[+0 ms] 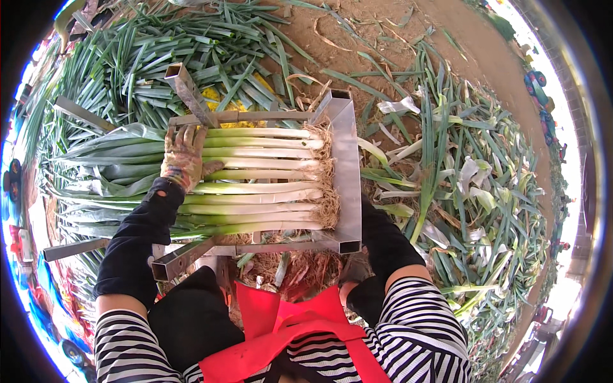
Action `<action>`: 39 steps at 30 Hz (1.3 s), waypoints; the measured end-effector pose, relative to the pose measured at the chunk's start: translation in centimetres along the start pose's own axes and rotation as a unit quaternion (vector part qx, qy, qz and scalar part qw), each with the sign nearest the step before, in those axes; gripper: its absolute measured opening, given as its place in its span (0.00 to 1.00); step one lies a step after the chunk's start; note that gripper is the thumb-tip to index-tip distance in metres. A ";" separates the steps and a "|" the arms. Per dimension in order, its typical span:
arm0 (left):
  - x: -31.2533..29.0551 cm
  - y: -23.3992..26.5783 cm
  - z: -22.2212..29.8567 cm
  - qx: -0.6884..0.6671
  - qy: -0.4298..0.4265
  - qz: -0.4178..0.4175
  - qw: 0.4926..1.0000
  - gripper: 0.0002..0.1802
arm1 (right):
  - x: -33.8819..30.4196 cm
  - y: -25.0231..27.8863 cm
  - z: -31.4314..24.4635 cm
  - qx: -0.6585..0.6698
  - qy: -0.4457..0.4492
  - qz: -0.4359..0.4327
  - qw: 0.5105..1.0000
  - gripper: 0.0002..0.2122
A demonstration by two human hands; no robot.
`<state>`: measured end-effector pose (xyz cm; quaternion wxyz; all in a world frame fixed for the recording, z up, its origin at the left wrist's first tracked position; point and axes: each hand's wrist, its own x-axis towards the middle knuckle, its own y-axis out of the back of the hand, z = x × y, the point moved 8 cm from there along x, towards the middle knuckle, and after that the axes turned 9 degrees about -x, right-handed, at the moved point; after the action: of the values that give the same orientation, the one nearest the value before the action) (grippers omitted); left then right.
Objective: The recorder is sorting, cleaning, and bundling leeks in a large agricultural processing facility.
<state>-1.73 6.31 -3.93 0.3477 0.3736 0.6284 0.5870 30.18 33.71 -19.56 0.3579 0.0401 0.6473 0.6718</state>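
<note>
Row of leeks [258,187] laid side by side across a metal frame [348,172], root ends near the upright end plate, white stalks mid-frame, dark leaves trailing left. Left hand [182,158], in a soiled patterned glove, lies flat over the stalks where white turns to green; its fingers [189,136] extended, thumb apart, not closed around anything. Right forearm's black sleeve [386,239] runs up to the plate; right hand hidden there, fingers' state cannot be told. Leafy heap [172,57] beyond, loose leaf scraps [491,198] at right.
</note>
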 end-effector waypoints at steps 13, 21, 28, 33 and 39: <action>0.9 -0.7 -0.8 -0.019 0.054 -0.103 0.993 0.49 | -8.2 15.3 20.7 0.127 -0.247 0.100 0.955 0.22; -0.1 1.7 -2.3 -0.040 0.054 -0.092 0.993 0.41 | -17.3 1.0 26.1 -0.037 -0.218 -0.168 0.961 0.23; -7.4 4.3 -1.9 -0.140 -0.089 0.141 0.976 0.33 | -24.4 -17.7 25.6 0.190 -0.414 -0.130 0.881 0.25; -17.3 8.4 -2.8 -0.098 -0.073 0.186 0.975 0.30 | -23.0 -13.8 20.4 0.270 -0.556 -0.078 0.783 0.20; -20.4 5.5 -3.4 -0.096 -0.031 0.139 0.985 0.36 | -24.8 6.0 27.1 0.193 -0.593 0.189 0.758 0.17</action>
<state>5.39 -13.06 1.74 0.3157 0.4404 0.5002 0.6754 59.94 43.84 0.27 0.5208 0.6204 0.4003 0.4284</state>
